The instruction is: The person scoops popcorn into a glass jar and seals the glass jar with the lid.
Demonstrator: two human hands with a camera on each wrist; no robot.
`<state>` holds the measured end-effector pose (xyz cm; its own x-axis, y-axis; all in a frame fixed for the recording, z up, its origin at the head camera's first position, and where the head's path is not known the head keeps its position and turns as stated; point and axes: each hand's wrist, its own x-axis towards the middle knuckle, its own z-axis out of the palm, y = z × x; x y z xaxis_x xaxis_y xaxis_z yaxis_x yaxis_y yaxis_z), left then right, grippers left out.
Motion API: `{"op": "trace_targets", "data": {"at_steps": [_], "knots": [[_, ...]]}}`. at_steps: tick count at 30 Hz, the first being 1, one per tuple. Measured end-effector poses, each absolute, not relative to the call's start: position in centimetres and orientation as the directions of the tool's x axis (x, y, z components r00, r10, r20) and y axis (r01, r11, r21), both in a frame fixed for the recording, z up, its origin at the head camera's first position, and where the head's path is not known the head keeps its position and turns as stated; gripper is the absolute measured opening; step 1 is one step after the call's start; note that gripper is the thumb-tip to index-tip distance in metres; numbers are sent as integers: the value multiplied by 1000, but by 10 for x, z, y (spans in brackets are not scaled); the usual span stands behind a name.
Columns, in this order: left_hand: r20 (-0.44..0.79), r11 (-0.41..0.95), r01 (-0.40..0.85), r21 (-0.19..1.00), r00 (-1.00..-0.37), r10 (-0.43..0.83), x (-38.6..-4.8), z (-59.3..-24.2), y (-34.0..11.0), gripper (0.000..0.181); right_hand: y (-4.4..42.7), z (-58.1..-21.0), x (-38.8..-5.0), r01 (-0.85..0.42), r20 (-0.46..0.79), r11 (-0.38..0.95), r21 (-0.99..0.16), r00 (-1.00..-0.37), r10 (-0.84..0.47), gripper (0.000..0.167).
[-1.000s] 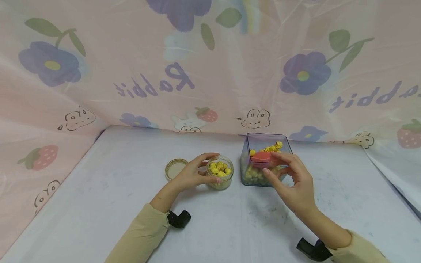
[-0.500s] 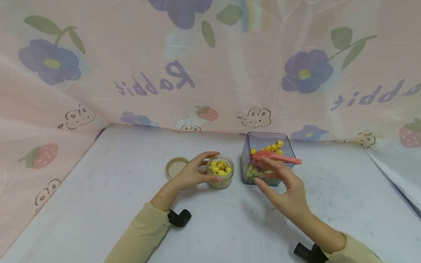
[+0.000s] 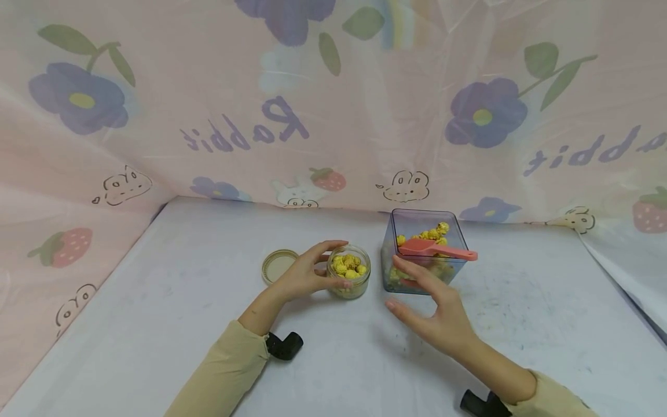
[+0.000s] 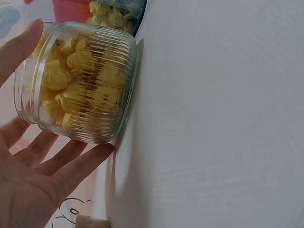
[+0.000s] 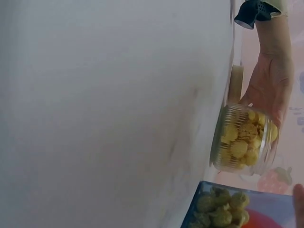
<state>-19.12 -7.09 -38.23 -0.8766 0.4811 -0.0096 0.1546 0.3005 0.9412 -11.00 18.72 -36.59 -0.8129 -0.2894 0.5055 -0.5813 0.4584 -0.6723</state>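
Note:
A ribbed glass jar (image 4: 80,85) filled with yellow popcorn stands upright on the table. My left hand (image 3: 306,273) holds it from the left, thumb on the near side and fingers round the far side. Right of the jar is a clear bluish square container (image 3: 388,272) with more popcorn inside. A red scoop (image 3: 443,249) lies in that container, its handle sticking out over the right rim. In front of the container my right hand (image 3: 443,318) is apart from the scoop, thumb and fingers spread with nothing between them.
A round jar lid (image 3: 278,266) lies on the white tabletop (image 3: 208,289) behind the left hand. A pink printed curtain (image 3: 344,133) rises along the back and left sides of the table.
My right hand has let go of the scoop, leaving it in the container, and has moved left and toward me. The left hand and the jar stay in place.

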Motion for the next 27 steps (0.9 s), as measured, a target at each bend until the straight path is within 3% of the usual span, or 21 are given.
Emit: {"op": "trace_targets", "data": {"at_steps": [7, 13, 21, 27], "knots": [[-7, 301, 157, 941, -878, 479, -191, -382, -71, 75, 181, -369, -111, -499, 350, 533, -683, -865, -360, 81], [-8, 304, 158, 939, -876, 482, -191, -382, -70, 75, 175, -371, -115, -443, 229, 471, -762, -866, -444, 90], [-12, 298, 152, 942, -875, 484, -190, -384, -72, 76, 169, -379, -124, -478, 269, 404, -780, -839, -473, 93], [0, 292, 159, 943, -878, 479, -191, -384, -72, 76, 160, -383, -128, -426, 230, 398, -813, -862, -452, 95]]}}
